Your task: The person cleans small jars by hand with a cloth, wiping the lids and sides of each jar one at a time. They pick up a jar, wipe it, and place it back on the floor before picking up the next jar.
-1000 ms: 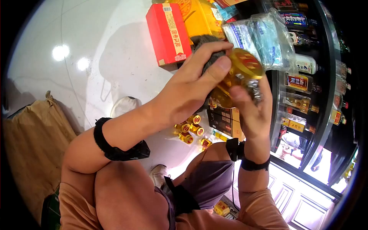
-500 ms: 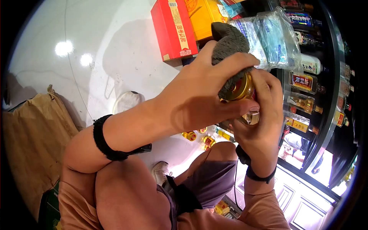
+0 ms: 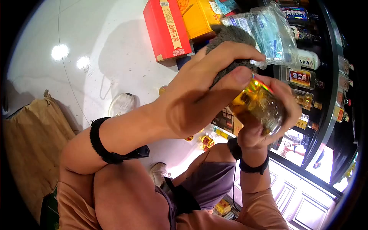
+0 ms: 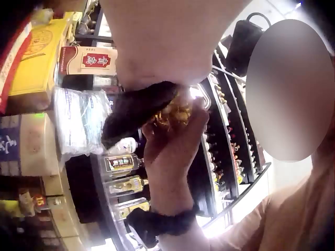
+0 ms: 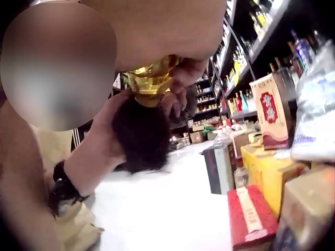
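Observation:
In the head view, a small glass bottle (image 3: 268, 109) with a shiny gold part lies tilted between the two hands, its clear end toward the lower right. The right hand (image 3: 292, 109) grips its glass body, fingers curled round the far side. A fluffy dark grey cloth (image 3: 232, 35) is bunched in the left hand (image 3: 205, 82), whose thumb and fingers press it around the bottle's gold end. The right wrist view shows the cloth (image 5: 142, 138) hanging dark below the gold of the bottle (image 5: 149, 83). The bottle's cap is hidden by cloth and fingers.
A red box (image 3: 165, 32), a yellow box (image 3: 199, 17) and clear plastic packs (image 3: 272, 36) lie beyond the hands. Shelves of bottles (image 3: 303, 78) line the right. Gold-capped bottles (image 3: 207, 142) stand on the floor below. A brown paper bag (image 3: 36, 149) sits at left.
The bottle has turned in the right hand: its gold cap faced up earlier, and now its clear end shows at lower right. The left hand has brought the grey cloth over the gold end.

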Available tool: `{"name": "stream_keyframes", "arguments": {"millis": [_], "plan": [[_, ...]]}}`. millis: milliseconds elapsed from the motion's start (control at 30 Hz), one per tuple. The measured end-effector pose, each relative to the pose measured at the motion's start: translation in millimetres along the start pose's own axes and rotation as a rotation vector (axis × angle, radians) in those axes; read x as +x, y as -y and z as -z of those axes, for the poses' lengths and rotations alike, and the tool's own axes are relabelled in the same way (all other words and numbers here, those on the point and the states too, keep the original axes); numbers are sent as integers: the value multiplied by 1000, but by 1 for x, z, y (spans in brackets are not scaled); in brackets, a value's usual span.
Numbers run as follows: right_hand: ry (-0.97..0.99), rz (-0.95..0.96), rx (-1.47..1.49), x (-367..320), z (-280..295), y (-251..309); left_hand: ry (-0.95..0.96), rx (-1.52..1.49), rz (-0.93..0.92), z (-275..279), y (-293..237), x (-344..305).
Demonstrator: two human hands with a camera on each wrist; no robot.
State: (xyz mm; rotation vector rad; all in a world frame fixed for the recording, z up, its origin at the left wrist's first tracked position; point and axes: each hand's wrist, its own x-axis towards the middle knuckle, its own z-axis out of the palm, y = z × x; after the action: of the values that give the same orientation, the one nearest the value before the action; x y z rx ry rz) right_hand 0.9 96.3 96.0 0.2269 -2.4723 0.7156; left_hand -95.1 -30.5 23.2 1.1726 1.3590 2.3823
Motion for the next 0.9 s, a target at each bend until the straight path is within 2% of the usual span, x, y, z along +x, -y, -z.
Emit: {"name": "stream_keyframes", "arguments": {"millis": [33, 67, 100, 133, 167, 200, 233, 267, 300, 400, 433, 500, 533, 567, 600, 633, 667, 700, 733, 767, 833, 900], "plan": [[-166, -103, 185, 0, -7, 1, 1, 1, 1, 4, 0, 1], [-167, -377, 109, -5, -6, 1, 76, 125, -121, 9, -3, 4], [-99, -882, 287, -7, -2, 6, 152, 250, -245, 12, -5, 5], [-119, -1105, 566, -21, 0, -1, 246, 201, -196, 9, -8, 2], [-135, -1321, 851, -29, -2, -6, 247, 201, -195, 4, -10, 1], [-134, -1321, 852, -33, -1, -1, 203, 235, -225, -1, -12, 2], [-237, -1255, 704, -26, -7, 11, 154, 271, -254, -4, -12, 3], [-333, -1187, 557, -24, -10, 17, 250, 252, -272, 3, 2, 1], [-328, -1194, 553, -27, -7, 11, 246, 248, -264, 0, 4, -3], [7, -177, -116, -29, 5, -7, -88, -79, 152, -15, 6, -4], [64, -36, -68, -25, 2, -12, -83, -78, 150, -14, 6, -3], [146, 81, -23, -22, 7, -7, 1, -489, 463, -9, 5, -4], [146, 81, -20, -22, 9, -10, 41, -694, 619, -7, 4, -4], [182, 99, 0, -21, 10, -13, 37, -694, 621, -7, 5, -4], [220, 115, 17, -22, 11, -15, 23, -571, 566, -7, 5, -4], [226, 111, 15, -26, 8, -14, 9, -452, 511, -7, 7, -4], [89, -172, 95, -32, 1, -11, 4, -454, 512, -9, 9, -3], [-52, -453, 176, -36, -2, -8, -6, -181, 307, -11, 11, -3], [-27, -804, 306, -38, 3, -5, -13, 92, 102, -12, 11, -3], [-27, -803, 312, -31, -1, 1, -13, 98, 103, -10, 10, -3], [-183, -1303, 829, -6, -9, 20, 68, 154, -55, -7, 5, 1], [-130, -1332, 854, -6, -6, 24, 84, 163, -50, -3, 7, 1]]}}
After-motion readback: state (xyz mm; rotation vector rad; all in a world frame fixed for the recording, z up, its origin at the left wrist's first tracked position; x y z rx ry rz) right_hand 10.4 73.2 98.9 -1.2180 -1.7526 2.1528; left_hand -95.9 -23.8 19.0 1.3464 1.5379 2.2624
